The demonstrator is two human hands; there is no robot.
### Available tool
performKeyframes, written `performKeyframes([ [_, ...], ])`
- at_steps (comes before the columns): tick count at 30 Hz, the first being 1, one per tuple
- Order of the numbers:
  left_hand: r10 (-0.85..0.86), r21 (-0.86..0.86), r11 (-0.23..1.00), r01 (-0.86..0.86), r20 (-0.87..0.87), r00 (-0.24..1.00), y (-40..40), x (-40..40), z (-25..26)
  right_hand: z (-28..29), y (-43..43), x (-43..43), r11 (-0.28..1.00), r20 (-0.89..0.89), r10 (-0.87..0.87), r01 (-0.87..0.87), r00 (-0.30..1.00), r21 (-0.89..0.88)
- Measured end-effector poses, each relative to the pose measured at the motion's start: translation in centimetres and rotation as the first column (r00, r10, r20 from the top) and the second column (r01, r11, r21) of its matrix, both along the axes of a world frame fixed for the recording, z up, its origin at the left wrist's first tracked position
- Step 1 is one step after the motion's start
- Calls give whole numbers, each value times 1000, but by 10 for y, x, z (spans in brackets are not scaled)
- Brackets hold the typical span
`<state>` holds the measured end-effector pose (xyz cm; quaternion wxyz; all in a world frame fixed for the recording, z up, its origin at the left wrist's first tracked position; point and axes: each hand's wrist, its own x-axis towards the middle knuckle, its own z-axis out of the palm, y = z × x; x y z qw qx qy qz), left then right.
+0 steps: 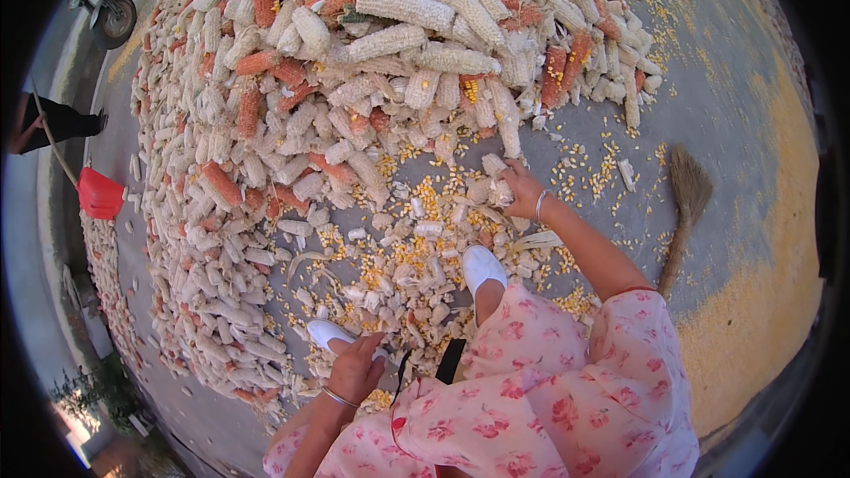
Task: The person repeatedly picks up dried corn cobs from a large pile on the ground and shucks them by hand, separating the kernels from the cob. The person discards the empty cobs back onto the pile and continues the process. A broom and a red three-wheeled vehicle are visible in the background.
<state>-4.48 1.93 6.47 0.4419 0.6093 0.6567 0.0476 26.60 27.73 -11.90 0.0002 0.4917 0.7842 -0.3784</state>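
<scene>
My right hand (523, 191) is closed around short broken corn cobs (498, 192), low over the concrete at the foot of a large cob heap (372, 46). Most cobs there are pale and stripped; others are reddish, and a few keep some yellow kernels. My left hand (357, 366) hangs beside my left shoe (327, 332), fingers loosely bent and apart from the thumb, with nothing visible in it. Between and around my white shoes lie cob fragments (405, 279), bits of husk and loose yellow kernels (431, 196).
A short straw hand broom (687, 192) lies to my right. Beyond it spreads a layer of yellow kernels (744, 352). At far left, another person (60, 123) stands by a red shovel (99, 194) with a long handle. A motorcycle (109, 13) is parked at upper left.
</scene>
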Motion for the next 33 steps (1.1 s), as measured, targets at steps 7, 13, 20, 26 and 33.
performKeyframes([
  [7, 376, -389, 891, -233, 347, 859, -13, -3, -26, 37, -56, 16, 429, -340, -875, 229, 344, -874],
  [13, 444, -119, 844, -523, 701, 558, 112, 64, -68, 52, -88, -103, 581, -593, -635, -199, 496, -789],
  [20, 623, -330, 782, -529, 462, 632, 99, 44, -114, 22, -42, -67, 623, -537, 63, -453, 841, -637],
  [26, 824, -541, 564, -624, 310, 475, 70, 37, -116, -25, -14, -28, 986, 228, -99, 65, 969, 155],
  [33, 798, -508, 594, -623, 279, 534, 46, 37, -113, -30, -31, 14, 834, -232, -525, 550, 819, 53],
])
